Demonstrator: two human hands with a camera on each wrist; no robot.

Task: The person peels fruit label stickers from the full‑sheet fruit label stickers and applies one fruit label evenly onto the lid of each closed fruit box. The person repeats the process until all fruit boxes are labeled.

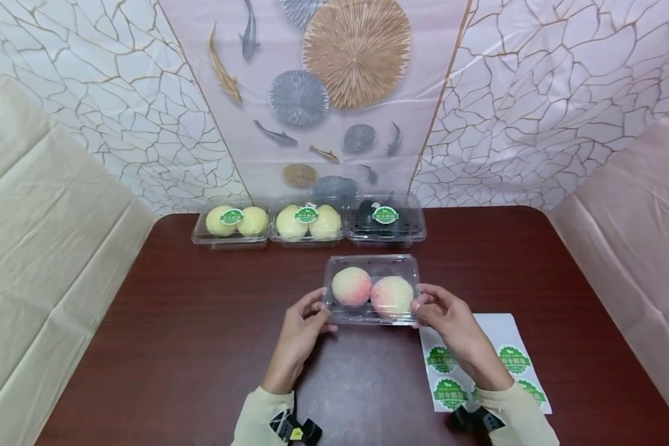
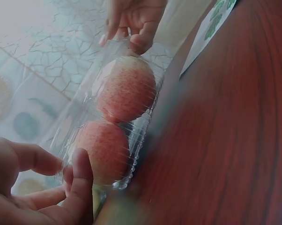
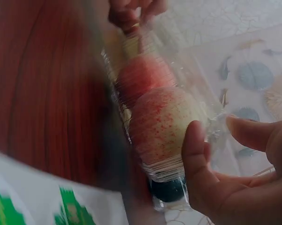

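Observation:
Between my two hands is a clear plastic fruit box with two pink-and-cream peaches inside, lying side by side. My left hand grips the box's left end, thumb at the near side. At the opposite end my right hand holds the box between thumb and fingers. The left wrist view shows the peaches through the ribbed plastic wall, with the box held over the table. In the right wrist view, the thumb and fingers pinch the box's end close to the nearer peach.
A sheet of round green stickers lies under my right forearm. Along the table's back edge stand two stickered boxes of pale yellow-green fruit and a stickered box with dark contents. Behind them hangs a patterned cloth.

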